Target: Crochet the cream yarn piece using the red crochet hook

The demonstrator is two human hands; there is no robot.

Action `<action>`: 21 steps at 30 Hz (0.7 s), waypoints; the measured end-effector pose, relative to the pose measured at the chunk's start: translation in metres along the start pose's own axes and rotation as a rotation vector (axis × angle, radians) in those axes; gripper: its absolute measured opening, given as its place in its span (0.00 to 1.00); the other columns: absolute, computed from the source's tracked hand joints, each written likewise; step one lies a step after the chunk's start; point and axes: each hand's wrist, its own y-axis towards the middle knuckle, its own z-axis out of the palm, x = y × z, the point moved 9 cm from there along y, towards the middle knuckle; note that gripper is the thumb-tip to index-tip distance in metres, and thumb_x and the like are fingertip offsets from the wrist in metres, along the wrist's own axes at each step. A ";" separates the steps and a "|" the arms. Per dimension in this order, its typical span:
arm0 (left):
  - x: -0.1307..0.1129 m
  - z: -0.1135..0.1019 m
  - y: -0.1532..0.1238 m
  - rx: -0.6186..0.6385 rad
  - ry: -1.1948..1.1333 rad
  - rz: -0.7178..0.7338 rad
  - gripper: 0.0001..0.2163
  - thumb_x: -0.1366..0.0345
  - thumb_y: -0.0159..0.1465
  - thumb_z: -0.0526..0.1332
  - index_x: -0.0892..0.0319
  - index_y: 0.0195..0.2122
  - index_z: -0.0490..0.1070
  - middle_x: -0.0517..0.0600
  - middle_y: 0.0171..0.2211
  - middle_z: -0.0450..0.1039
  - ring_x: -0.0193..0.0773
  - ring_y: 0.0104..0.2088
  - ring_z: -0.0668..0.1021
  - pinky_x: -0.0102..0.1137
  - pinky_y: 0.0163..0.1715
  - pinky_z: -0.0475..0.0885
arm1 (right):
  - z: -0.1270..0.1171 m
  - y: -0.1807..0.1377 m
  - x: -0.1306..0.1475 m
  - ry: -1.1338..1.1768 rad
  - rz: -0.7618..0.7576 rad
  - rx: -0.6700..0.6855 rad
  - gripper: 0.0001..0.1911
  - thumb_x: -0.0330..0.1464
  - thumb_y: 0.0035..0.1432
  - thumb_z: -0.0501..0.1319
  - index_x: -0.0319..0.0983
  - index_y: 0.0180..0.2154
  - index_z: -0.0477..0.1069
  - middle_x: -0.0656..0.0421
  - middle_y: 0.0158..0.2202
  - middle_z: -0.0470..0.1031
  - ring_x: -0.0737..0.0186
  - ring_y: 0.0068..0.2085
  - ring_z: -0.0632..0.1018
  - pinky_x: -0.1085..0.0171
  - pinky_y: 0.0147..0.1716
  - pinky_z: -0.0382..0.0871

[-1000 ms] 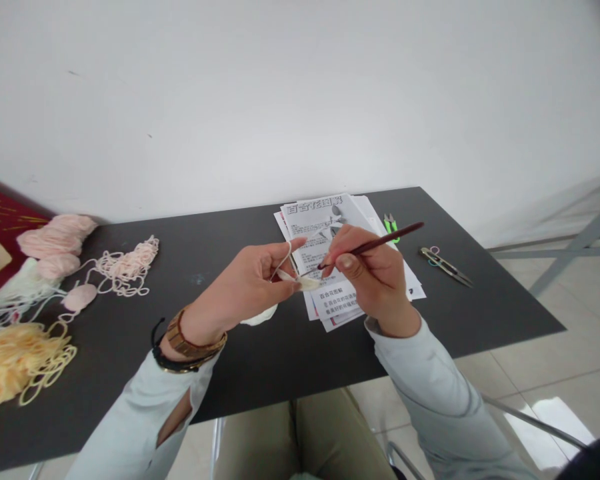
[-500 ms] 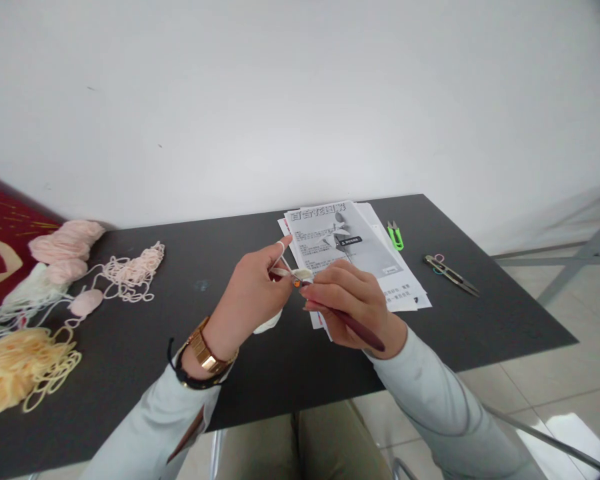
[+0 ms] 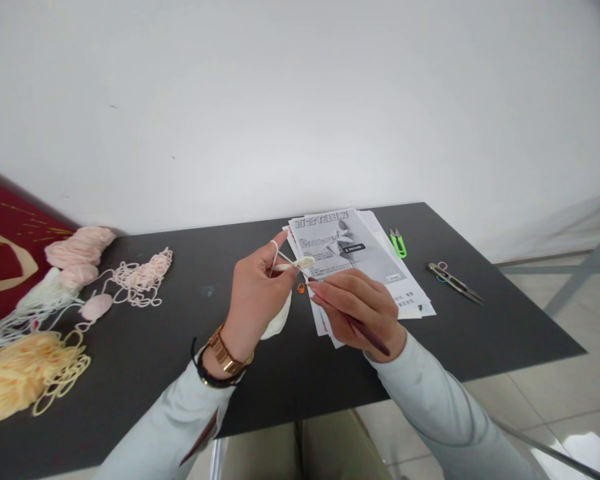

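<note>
I'm watching my left hand pinching a small crochet piece above the table, with yarn looping over its forefinger. My right hand is gripping the hook, fingers closed around it, its tip meeting the piece over the papers.

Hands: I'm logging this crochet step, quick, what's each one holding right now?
Left hand: closed on the cream crochet piece, yarn over one finger.
Right hand: closed on the crochet hook.

Printed sheets lie mid-way along the dark surface, with green snips just right of them and metal snips farther right. Pink yarn and yellow yarn sit at the left.
</note>
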 end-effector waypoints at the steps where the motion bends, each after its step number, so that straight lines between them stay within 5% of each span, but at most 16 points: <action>1: 0.000 -0.001 0.000 -0.014 -0.001 0.001 0.28 0.67 0.54 0.66 0.61 0.59 0.69 0.42 0.22 0.69 0.29 0.23 0.67 0.26 0.27 0.66 | 0.000 0.000 0.000 -0.004 0.002 0.002 0.15 0.20 0.55 0.63 0.35 0.45 0.73 0.53 0.31 0.78 0.61 0.33 0.77 0.62 0.31 0.76; 10: -0.008 -0.008 -0.005 -0.108 0.007 0.034 0.31 0.65 0.54 0.68 0.62 0.60 0.67 0.44 0.25 0.74 0.30 0.24 0.69 0.24 0.25 0.66 | 0.000 0.003 0.002 -0.001 -0.009 -0.001 0.17 0.18 0.53 0.64 0.33 0.46 0.74 0.50 0.32 0.80 0.60 0.33 0.79 0.61 0.32 0.78; 16: -0.015 -0.013 -0.007 -0.171 -0.029 0.098 0.26 0.66 0.53 0.69 0.60 0.55 0.73 0.45 0.26 0.76 0.30 0.23 0.70 0.26 0.26 0.66 | -0.008 0.001 -0.015 0.161 0.162 -0.090 0.23 0.18 0.52 0.64 0.41 0.48 0.75 0.53 0.37 0.82 0.60 0.35 0.81 0.61 0.33 0.78; 21: -0.012 -0.009 -0.006 -0.186 -0.363 0.055 0.18 0.69 0.51 0.71 0.59 0.45 0.79 0.43 0.27 0.76 0.28 0.26 0.71 0.26 0.32 0.68 | -0.007 -0.006 -0.041 0.346 0.411 -0.182 0.18 0.20 0.53 0.66 0.44 0.43 0.79 0.56 0.37 0.83 0.62 0.35 0.82 0.64 0.32 0.77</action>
